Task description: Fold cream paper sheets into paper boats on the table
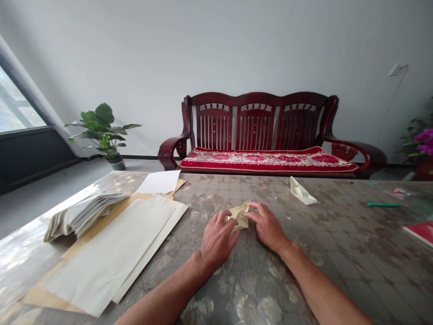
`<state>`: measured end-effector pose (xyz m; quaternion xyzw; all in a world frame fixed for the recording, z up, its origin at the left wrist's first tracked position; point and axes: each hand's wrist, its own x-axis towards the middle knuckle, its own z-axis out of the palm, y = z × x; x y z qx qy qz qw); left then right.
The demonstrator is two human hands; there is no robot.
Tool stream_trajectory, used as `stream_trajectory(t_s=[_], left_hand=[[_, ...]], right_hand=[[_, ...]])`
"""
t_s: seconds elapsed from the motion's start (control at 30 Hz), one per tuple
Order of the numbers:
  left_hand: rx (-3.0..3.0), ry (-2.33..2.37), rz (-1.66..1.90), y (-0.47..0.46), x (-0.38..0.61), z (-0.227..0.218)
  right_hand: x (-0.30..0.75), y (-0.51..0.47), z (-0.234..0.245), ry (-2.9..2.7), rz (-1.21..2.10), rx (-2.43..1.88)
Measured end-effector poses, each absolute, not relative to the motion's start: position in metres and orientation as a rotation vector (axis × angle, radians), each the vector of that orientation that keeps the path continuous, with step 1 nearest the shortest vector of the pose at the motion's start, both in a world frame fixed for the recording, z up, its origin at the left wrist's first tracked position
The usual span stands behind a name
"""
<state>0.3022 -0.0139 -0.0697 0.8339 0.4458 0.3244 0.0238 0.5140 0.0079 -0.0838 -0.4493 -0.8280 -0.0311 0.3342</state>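
A small piece of folded cream paper (pixel 241 220) lies on the patterned table between my hands. My left hand (pixel 219 237) holds its left side, with curled fingers at the edge. From the right, my right hand (pixel 269 227) grips the upper right part of the paper between its thumb and fingers. The fingers hide some of the folds. Farther off to the right stands a folded paper boat (pixel 302 192) of a similar pale colour, touched by neither hand.
Large pale sheets (pixel 111 253) lie over brown paper (pixel 54 293) on the left, beside a fanned stack of papers (pixel 86 212) and a white sheet (pixel 158 182). A green pen (pixel 384 205) and a red booklet (pixel 421 232) lie right. Beyond the table (pixel 338 280) stands a wooden bench (pixel 255 119).
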Motion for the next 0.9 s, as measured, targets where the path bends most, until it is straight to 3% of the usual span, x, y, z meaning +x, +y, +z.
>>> stream_trajectory(t_s=[0.23, 0.5, 0.9], left_hand=[[2.098, 1.18, 1.028, 0.005, 0.289, -0.078], [1.926, 0.973, 0.973, 0.025, 0.278, -0.075], [2.515, 1.332, 0.904, 0.025, 0.278, -0.06]], right_hand=[[0.524, 0.004, -0.068, -2.156, -0.292, -1.206], [0.527, 0.003, -0.058, -2.245, -0.304, -1.192], [0.526, 0.008, -0.058, -2.309, -0.177, -1.153]])
